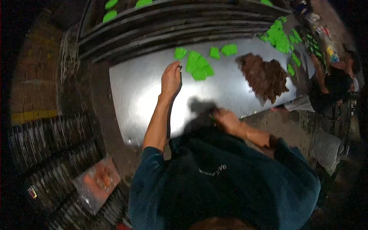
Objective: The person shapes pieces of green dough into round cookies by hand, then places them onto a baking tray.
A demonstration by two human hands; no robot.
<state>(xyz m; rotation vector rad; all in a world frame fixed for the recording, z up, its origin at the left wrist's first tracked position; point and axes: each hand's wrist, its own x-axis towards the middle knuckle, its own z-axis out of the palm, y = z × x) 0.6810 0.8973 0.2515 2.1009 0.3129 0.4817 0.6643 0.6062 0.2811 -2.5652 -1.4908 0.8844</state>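
Observation:
My left hand [171, 79] is over the metal-topped table [134, 88] with its fingers curled together, right beside the bright green flat pieces. A small dark spot shows at its fingertips, too small to name. Just to its right lies a cluster of overlapping green pieces [198, 66], with a single green piece [180, 53] above the fingers. Close to my chest, at the table's near edge, my right hand [229, 122] is closed and slightly blurred. A hint of green shows at its fingers; I cannot tell what it holds.
A ragged brown pile [264, 76] lies on the table's right part, near a larger green heap [278, 37]. Dark slatted racks [184, 23] run behind the table. Another person [331, 86] is at the right. A plastic bag [97, 182] rests on slats at lower left.

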